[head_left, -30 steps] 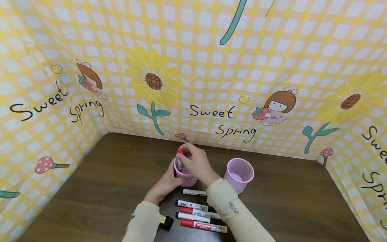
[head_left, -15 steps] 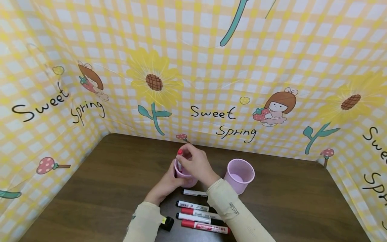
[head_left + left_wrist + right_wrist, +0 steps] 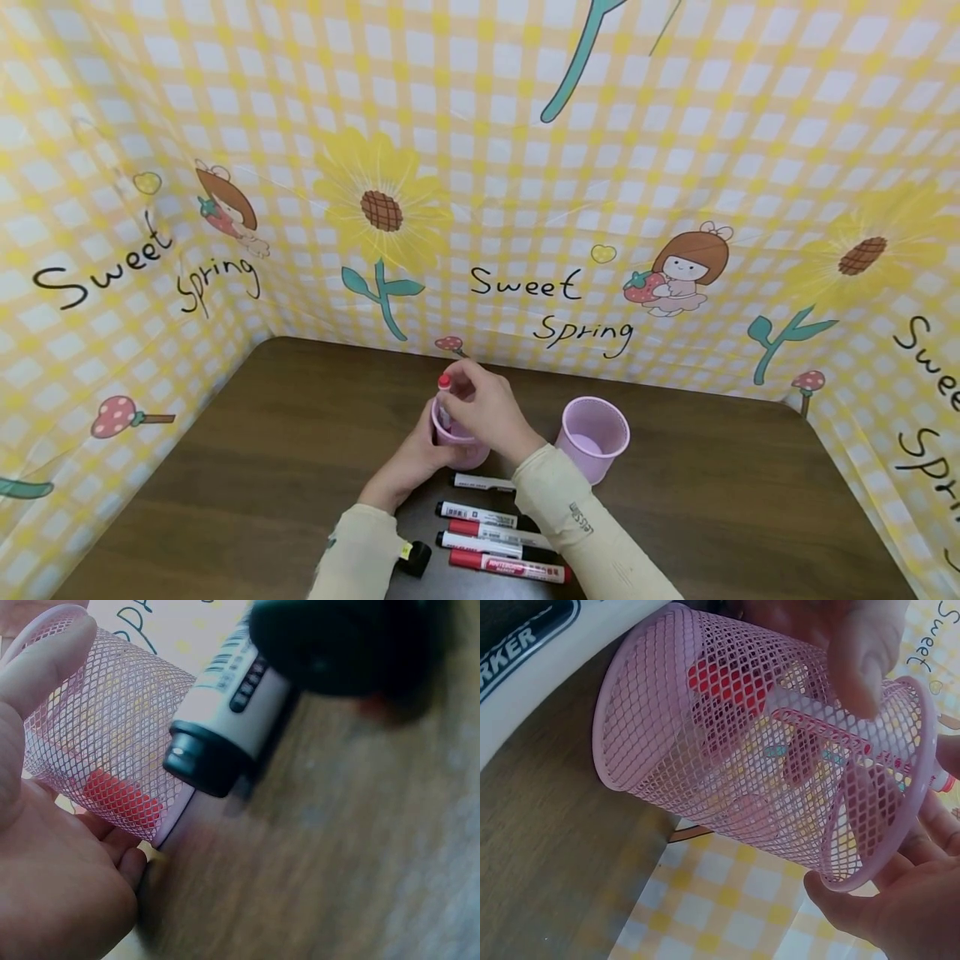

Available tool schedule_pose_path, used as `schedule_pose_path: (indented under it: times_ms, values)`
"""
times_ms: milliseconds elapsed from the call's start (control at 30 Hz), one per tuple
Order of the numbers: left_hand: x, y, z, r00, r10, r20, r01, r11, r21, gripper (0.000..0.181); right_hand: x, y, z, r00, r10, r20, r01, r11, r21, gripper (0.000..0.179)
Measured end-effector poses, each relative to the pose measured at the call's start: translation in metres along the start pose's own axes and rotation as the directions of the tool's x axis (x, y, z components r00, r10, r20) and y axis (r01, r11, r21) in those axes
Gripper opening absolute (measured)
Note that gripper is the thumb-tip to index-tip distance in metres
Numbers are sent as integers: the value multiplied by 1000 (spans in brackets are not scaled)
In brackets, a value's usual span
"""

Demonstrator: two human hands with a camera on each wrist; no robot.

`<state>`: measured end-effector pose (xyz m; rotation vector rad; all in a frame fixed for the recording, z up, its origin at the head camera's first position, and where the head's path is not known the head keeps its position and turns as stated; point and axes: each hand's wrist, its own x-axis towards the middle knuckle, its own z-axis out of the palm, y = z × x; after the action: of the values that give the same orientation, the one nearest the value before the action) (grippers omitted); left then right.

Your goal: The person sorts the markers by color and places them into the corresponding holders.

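Observation:
My left hand (image 3: pixel 411 462) grips a pink mesh pen cup (image 3: pixel 472 458) around its side, thumb across the front. Inside it a red whiteboard marker (image 3: pixel 445 383) stands tilted, its end above the rim pinched by the thumb and fingers of my right hand (image 3: pixel 491 412). Through the mesh in the right wrist view, the marker's red cap (image 3: pixel 727 686) shows low in the cup. The left wrist view also shows the red cap (image 3: pixel 124 799) near the cup's bottom. Part of the rim is hidden behind the right hand.
A second pink mesh cup (image 3: pixel 592 437) stands to the right. Several black and red whiteboard markers (image 3: pixel 510 566) lie in a row in front, partly under the right sleeve (image 3: pixel 577 508). A black object (image 3: pixel 415 559) is at the left sleeve. A checked cloth (image 3: pixel 517 208) surrounds the table (image 3: pixel 300 433).
Both hands keep their hold on the cup and marker, with hardly any movement. The whole scene sits slightly lower in the head view.

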<state>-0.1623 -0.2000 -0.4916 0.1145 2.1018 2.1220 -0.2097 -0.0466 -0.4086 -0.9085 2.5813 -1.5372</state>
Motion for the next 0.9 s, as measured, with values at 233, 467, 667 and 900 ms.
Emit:
schedule_pose_path:
  times_ms: [233,467,667,900]
  values:
    - [1,-2,2,1000,9,-1,-9,1000,-3,95,-6,-4,-12,1000,-4,-17,4,1000,11,38]
    - [1,-2,4,1000,26,-5,-26,1000,1,93,-31,-14,-40,993,-56,-104,59,998,26,38]
    - [1,-3,4,999,34,-35,-34,999,-8,94,-71,-14,-58,990,-135,-30,134,991,-22,16]
    - [2,-4,2,998,29,-49,-29,1000,6,93,-120,12,-71,968,-140,209,182,963,-198,10]
